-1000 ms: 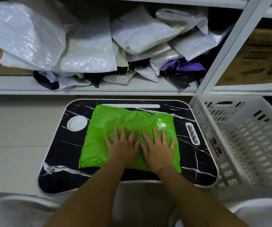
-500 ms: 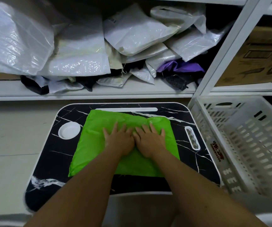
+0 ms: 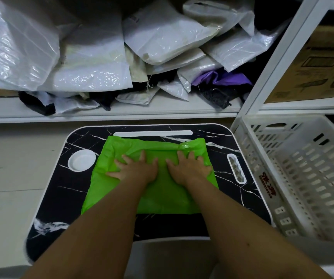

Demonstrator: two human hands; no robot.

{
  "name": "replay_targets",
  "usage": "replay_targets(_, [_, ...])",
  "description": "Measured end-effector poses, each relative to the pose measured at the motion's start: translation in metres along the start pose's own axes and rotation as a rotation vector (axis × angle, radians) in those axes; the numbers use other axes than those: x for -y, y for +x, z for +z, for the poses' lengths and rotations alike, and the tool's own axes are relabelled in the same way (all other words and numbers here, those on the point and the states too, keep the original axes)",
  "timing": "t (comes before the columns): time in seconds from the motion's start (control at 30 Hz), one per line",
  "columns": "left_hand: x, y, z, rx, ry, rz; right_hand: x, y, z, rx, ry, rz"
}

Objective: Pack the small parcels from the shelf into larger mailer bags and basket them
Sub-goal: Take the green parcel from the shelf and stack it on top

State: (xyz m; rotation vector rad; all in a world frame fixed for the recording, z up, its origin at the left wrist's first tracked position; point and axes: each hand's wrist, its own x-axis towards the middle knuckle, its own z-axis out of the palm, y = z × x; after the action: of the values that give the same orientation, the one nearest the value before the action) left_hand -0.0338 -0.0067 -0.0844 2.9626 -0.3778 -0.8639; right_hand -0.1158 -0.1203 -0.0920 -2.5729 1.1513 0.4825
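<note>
One head-worn wide-angle view looks forward and steeply down, close over the black marbled lap desk, its far edge toward the parcel shelf, its right edge beside the white basket.

basket | red printed mark on wall | characters unreadable

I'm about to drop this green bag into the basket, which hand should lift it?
Probably the right hand: it presses the green mailer bag at the edge nearest the white basket, which stands to the right of the lap desk. The left hand lies farther off.
</note>
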Motion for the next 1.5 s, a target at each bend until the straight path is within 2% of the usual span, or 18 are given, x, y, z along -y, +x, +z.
replay_targets(0.1, [-0.004,0.003,-0.005,-0.022,0.099,-0.054,0.000,0.005,-0.004,-0.027,-0.009,0.072])
replay_targets(0.17, [-0.006,0.007,-0.010,-0.132,0.219,-0.030,0.002,0.008,-0.006,-0.132,-0.060,0.104])
replay_targets(0.2, [-0.008,0.008,-0.010,-0.220,0.269,0.038,0.004,0.010,-0.004,-0.227,-0.089,0.065])
replay_targets(0.27, [-0.014,0.014,-0.007,-0.359,0.315,0.321,0.008,0.013,0.002,-0.375,-0.098,-0.180])
replay_targets(0.33, [-0.019,0.020,-0.002,-0.284,0.298,0.545,0.010,0.016,0.007,-0.295,-0.050,-0.399])
replay_targets(0.43, [-0.016,0.032,0.000,-0.033,0.196,0.443,0.008,0.026,0.003,0.011,-0.032,-0.310])
replay_targets(0.5, [-0.009,0.038,-0.001,0.014,0.148,0.345,0.009,0.031,0.001,0.080,-0.052,-0.234])
replay_targets(0.7, [0.018,0.049,-0.008,0.016,0.037,0.095,0.010,0.035,-0.002,0.109,-0.029,0.018])
replay_targets(0.93, [0.022,0.043,-0.008,0.010,-0.053,0.004,-0.008,0.037,-0.010,0.073,-0.004,0.205])
replay_targets(1.03, [0.025,0.041,-0.015,0.013,-0.106,0.010,-0.012,0.037,-0.012,0.053,0.033,0.206])
replay_targets(1.1, [0.024,0.033,-0.020,-0.051,-0.111,0.033,-0.010,0.032,-0.012,-0.020,0.093,0.196])
replay_targets(1.2, [0.007,0.007,-0.019,-0.219,-0.014,0.181,0.004,0.006,-0.010,-0.203,0.128,0.072])
replay_targets(1.27, [-0.003,-0.019,-0.009,-0.281,0.057,0.301,0.015,-0.021,-0.004,-0.246,0.175,-0.006])
replay_targets(1.33, [-0.001,-0.040,0.010,-0.286,0.089,0.354,0.015,-0.049,0.011,-0.249,0.219,-0.008])
replay_targets(1.5, [0.038,-0.058,0.057,-0.308,0.046,0.369,-0.014,-0.081,0.056,-0.296,0.052,-0.112])
